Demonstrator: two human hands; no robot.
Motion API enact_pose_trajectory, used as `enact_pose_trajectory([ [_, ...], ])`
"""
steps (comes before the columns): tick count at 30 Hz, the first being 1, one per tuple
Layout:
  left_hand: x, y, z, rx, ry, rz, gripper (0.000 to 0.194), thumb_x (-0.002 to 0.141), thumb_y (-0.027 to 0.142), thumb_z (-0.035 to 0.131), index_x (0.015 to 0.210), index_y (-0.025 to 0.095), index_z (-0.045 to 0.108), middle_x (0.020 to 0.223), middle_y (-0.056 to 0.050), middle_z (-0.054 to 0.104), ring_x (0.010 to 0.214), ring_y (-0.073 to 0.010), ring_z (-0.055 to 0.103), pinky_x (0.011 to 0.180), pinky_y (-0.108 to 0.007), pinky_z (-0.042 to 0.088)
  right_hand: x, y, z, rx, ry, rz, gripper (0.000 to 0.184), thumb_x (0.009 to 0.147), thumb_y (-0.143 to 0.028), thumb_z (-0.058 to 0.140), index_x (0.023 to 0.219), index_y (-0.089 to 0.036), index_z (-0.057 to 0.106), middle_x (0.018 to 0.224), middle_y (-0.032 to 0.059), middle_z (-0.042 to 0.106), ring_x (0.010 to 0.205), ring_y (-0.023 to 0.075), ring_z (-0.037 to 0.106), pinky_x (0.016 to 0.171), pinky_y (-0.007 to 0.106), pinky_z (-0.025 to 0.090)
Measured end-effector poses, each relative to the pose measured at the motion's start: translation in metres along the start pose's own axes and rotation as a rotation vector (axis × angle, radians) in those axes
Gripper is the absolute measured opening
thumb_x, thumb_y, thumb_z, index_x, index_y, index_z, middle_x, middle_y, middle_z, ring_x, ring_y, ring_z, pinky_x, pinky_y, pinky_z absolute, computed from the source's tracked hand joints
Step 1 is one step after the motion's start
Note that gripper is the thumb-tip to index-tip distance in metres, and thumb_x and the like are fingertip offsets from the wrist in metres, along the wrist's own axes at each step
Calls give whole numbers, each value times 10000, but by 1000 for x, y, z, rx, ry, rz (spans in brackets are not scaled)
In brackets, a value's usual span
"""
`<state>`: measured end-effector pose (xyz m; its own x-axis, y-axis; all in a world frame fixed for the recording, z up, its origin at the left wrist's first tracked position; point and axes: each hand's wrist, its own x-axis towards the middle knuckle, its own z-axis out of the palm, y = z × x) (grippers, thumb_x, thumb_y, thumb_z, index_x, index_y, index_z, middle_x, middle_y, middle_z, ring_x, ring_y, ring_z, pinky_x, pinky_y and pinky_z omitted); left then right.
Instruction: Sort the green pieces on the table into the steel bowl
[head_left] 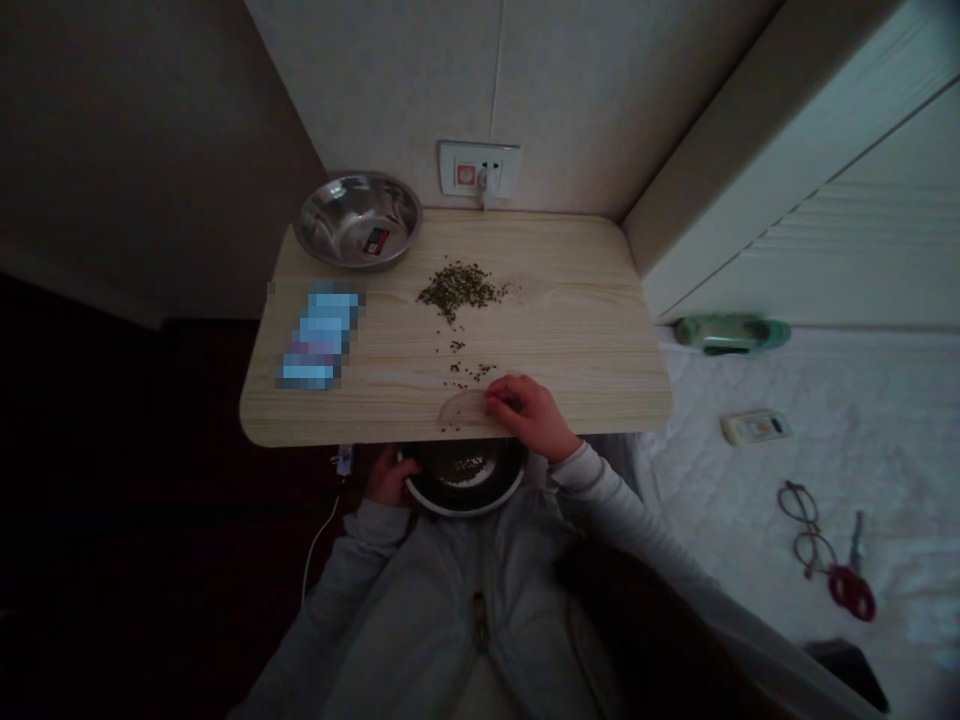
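Below the near edge of the table [585, 320], I've got the left hand [388, 478] gripping a pale-rimmed bowl [442, 508], thumb over the rim; some grains [469, 468] sit inside, and the bowl's far side is hidden by the table. At the table's near edge, the right hand [531, 415] has a narrow pinch on a thin see-through sheet [459, 408], fingertips at its right end. Step in hand looks like drawing grains toward that edge. To do it well, I'd lay the sheet flat, stroke straight in line with the bowl, take small loads, and hold the rim snug under the table so nothing drops through the gap. Stray grains [480, 372] lie just beyond the sheet; the main heap [457, 287] is past the table's middle, toward the back, so I judge a longer reach is needed. Edges now: a white cable [319, 535] hangs below the table's left front, worth sparing the left elbow. Over the table's right side, plain wood gives the right wrist room; on its left, a pixelated phone-like screen [321, 340] limits wide sweeps. A steel bowl [330, 225] takes the table's far left corner, and the wall socket [480, 168] stands just behind the back edge.
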<state>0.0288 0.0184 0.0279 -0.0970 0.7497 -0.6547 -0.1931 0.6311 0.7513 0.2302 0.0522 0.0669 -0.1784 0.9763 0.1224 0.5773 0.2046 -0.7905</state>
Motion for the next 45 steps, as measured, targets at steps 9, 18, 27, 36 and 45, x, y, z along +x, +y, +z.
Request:
enact_pose_trajectory([
  [9,0,-1,-1,-10,17,-8,281,409,76,515,670,179,532,392,91,423,309,-47,330,316,-187,199,-1,2,5,0,81,90,131,740,-264,432,807,-190,518,712,13,576,669,130,508,626,269,386],
  [18,-1,1,1,28,16,3,251,423,90,510,656,182,522,366,92,403,292,-47,298,313,-195,199,0,0,0,-31,36,-7,107,723,-243,461,781,-185,529,663,2,575,637,120,494,636,262,368],
  [27,0,-1,2,-1,5,-10,220,429,101,503,637,175,503,378,88,427,296,-47,326,310,-186,208,2,-3,-3,-52,-60,-72,104,719,-238,470,767,-189,548,635,-8,576,632,119,476,655,263,351],
  [36,-5,4,6,17,24,-31,252,420,75,515,651,177,506,379,97,435,278,-37,309,290,-175,165,1,-3,-2,-41,-43,-33,112,729,-240,457,783,-189,541,646,-8,586,639,121,473,650,260,348],
  [45,-1,1,3,-43,14,-13,305,395,76,521,680,182,551,410,78,460,354,-70,393,329,-191,237,3,-4,-3,-74,-86,-70,94,713,-235,477,755,-191,548,611,-17,584,614,118,477,660,267,340],
])
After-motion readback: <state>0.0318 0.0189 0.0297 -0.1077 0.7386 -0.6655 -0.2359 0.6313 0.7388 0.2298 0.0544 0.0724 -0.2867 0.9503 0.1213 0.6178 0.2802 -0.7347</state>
